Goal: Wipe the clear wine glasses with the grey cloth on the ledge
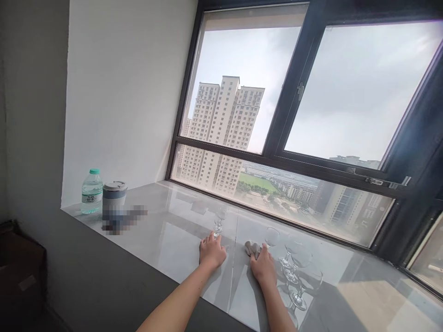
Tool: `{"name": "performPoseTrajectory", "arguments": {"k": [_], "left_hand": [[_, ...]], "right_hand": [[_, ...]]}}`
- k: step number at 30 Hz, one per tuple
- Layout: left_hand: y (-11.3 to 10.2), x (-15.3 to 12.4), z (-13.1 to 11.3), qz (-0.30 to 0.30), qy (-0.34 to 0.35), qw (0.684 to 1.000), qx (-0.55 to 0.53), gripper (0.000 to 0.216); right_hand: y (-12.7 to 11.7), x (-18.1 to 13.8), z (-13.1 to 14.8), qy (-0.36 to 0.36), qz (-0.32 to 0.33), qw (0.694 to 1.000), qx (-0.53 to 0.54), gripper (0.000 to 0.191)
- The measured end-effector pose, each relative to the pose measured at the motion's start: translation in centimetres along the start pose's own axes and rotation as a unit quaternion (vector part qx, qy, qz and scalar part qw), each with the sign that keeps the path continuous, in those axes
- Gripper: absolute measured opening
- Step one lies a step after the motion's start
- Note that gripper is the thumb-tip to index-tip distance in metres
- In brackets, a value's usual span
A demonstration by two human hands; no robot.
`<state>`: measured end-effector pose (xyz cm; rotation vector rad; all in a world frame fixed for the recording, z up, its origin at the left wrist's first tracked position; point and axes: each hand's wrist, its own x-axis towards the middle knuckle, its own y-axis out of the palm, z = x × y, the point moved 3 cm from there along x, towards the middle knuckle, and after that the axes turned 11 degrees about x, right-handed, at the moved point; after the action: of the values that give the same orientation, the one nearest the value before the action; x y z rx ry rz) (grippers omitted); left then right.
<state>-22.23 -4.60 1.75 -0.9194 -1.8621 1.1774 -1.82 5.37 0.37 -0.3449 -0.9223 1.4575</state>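
On the glossy grey windowsill (pixel 187 240), my left hand (pixel 212 251) has its fingers closed at the lower end of a small clear stemmed glass (pixel 218 220); the foot is hidden by the fingers. My right hand (pixel 263 268) grips a crumpled grey cloth (pixel 253 249) resting near the sill. Just beyond that hand shows the bowl of a wine glass (pixel 272 237). Its lower part is hidden, so I cannot tell whether the hand touches it. Several more clear wine glasses stand upright to the right, the closest of them a wine glass (pixel 308 282) beside my right forearm.
At the sill's left end stand a water bottle (pixel 92 192) with a green cap and a lidded cup (pixel 115 197). A blurred patch (pixel 124 219) lies by the cup. Dark window frames (pixel 277 168) border the back. A brown box (pixel 22 267) sits low at left.
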Motion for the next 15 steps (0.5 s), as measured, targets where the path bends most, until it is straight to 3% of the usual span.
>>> {"name": "performPoseTrajectory", "arguments": {"k": [8,15], "left_hand": [[0.1,0.1,-0.2,0.0,0.009,1.0,0.022,0.058],[0.2,-0.2,-0.2,-0.014,0.03,0.998,0.045,0.052]], "right_hand": [[-0.3,-3.1,0.5,-0.036,0.002,0.998,0.061,0.068],[-1.0,-4.1,0.5,-0.019,-0.001,0.99,0.142,0.069]]}}
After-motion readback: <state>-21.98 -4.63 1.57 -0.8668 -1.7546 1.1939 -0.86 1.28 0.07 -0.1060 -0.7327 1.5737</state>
